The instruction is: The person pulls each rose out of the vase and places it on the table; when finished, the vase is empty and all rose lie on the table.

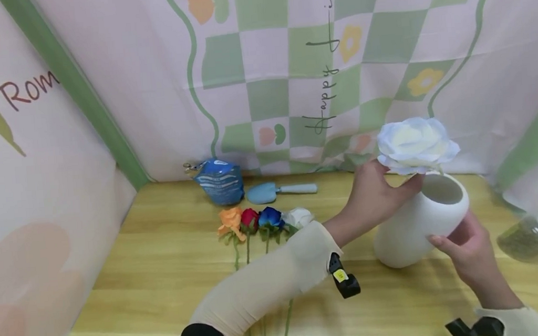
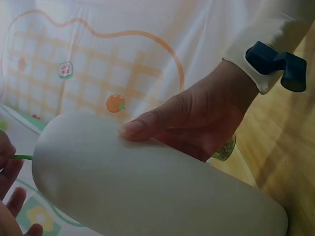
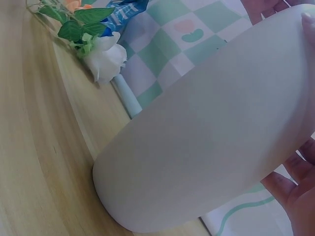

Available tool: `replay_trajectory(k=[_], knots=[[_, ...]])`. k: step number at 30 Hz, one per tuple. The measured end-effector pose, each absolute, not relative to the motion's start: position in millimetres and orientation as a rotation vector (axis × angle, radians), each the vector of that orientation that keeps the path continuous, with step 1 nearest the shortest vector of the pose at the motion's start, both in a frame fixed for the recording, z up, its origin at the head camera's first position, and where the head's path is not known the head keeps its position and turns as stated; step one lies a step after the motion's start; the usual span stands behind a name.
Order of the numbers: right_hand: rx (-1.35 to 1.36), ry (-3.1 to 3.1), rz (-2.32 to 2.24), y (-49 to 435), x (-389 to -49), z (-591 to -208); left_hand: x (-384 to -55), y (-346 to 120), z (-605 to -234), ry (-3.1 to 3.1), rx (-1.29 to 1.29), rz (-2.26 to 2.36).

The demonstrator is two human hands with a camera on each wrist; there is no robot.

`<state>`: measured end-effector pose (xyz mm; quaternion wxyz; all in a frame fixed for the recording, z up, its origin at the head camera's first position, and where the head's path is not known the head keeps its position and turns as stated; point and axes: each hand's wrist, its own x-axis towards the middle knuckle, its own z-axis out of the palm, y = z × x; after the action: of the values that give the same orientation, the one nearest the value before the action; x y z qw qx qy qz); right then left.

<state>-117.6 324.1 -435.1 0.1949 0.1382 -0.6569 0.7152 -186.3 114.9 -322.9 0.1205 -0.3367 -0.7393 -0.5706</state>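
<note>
A large artificial flower [image 1: 416, 146] with pale blue-white petals is above the mouth of a white vase [image 1: 405, 239]. My left hand [image 1: 377, 191] pinches its green stem [image 2: 22, 157] just under the bloom, beside the vase's rim. The vase leans to the right, its base by the wooden tabletop. My right hand [image 1: 472, 255] grips the vase's right side, the thumb [image 2: 135, 129] lying along the wall. How much of the stem is inside the vase is hidden.
Orange [image 1: 230, 222], red [image 1: 249, 219], blue [image 1: 270, 218] and white [image 1: 298, 217] artificial flowers lie in a row, partly under my left forearm. Behind them are a blue bag [image 1: 220, 182] and a small trowel [image 1: 263, 193]. A white-lidded jar [image 1: 537, 234] is at the right.
</note>
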Motion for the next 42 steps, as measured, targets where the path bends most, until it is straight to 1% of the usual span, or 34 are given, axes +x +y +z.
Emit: replay_trajectory(k=[8,19,22,28,31,35,42], knots=[[0.372,-1.872,2.0,323,-118,-434,-189,111,-334,-2.088,-1.083,-1.518],[0.362,-1.877,2.007,324,-119,-433,-186,111,-335,-2.042,-0.987,-1.364],[0.355,-1.887,1.998,324,-118,-434,-185,113,-334,-1.991,-0.964,-1.491],[0.333,-1.903,1.984,324,-117,-433,-182,116,-332,-1.875,-0.857,-2.024],[0.335,-1.903,1.984,324,-118,-434,-180,117,-331,-1.803,-0.794,-2.207],[0.361,-1.875,2.003,324,-118,-435,-177,118,-329,-1.768,-0.764,-2.252],[0.372,-1.882,1.997,325,-118,-436,-175,121,-326,-1.654,-0.812,-2.391]])
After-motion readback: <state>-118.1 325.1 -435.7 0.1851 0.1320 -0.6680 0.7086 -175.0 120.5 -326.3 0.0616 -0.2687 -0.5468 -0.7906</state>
